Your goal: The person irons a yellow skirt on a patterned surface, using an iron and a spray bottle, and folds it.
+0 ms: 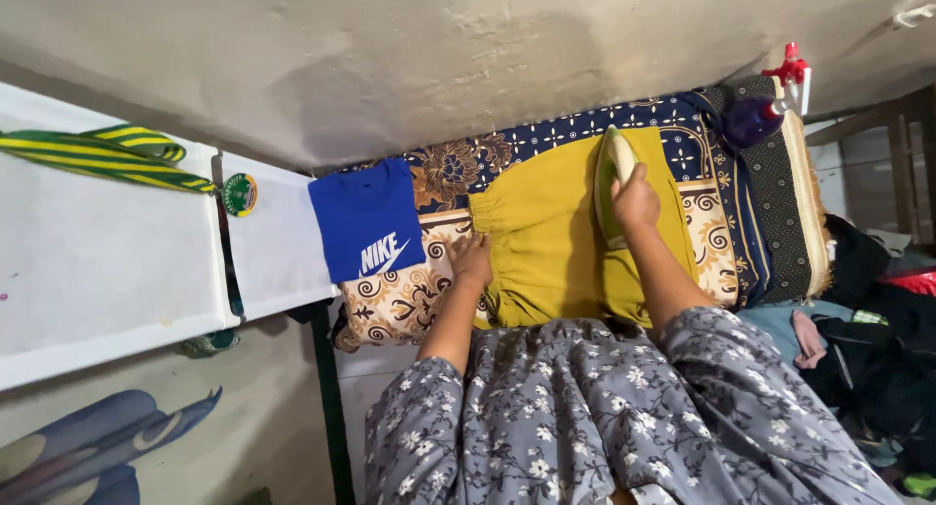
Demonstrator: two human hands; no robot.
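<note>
1. Ironing surface (726,261): padded, covered in a navy and cream floral cloth, butted against a plain grey wall (439,57).
2. Mustard-yellow garment (551,261) lies flat on the cloth, gathered waistband at its left edge; long axis runs left-right along the surface.
3. Right hand (636,201) is wrapped closed around the handle of a pale green iron (612,174). Iron sits soleplate-down on the garment's far part, long axis toward the wall, tip pointing at the wall.
4. Left hand (472,261) lies flat, fingers together, palm down on the waistband edge, partly on the cloth.
5. Folded blue t-shirt (368,217) with a white logo rests at the left end of the surface, apart from the garment.
6. Purple spray bottle (765,110) with a red trigger lies at the far right end; contents can't be read.
7. White shelf (117,261) to the left carries a green-yellow striped ribbon (107,156).
</note>
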